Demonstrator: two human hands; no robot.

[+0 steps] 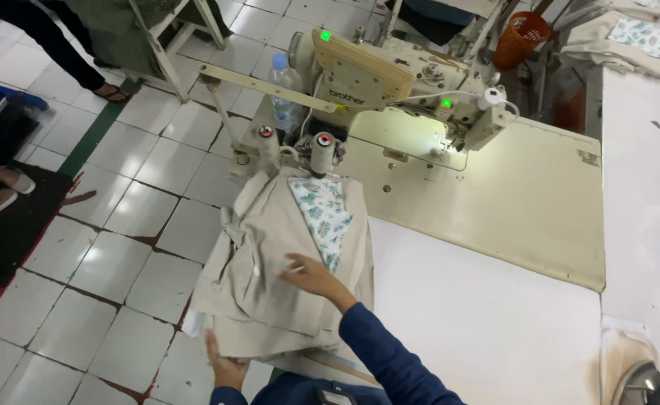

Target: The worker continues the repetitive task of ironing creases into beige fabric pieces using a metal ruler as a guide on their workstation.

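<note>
Left hand (225,367) under beige garment (270,277) edge, right hand (311,276) fingers flat atop

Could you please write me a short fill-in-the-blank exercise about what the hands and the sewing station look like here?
1. The right hand rests flat on a stack of ____ fabric pieces.
2. The left hand grips the stack's ____ edge.
3. A floral-print lining shows at the stack's ____.
4. The lights on the sewing machine glow ____.

Missing words: beige; near; top; green
</note>
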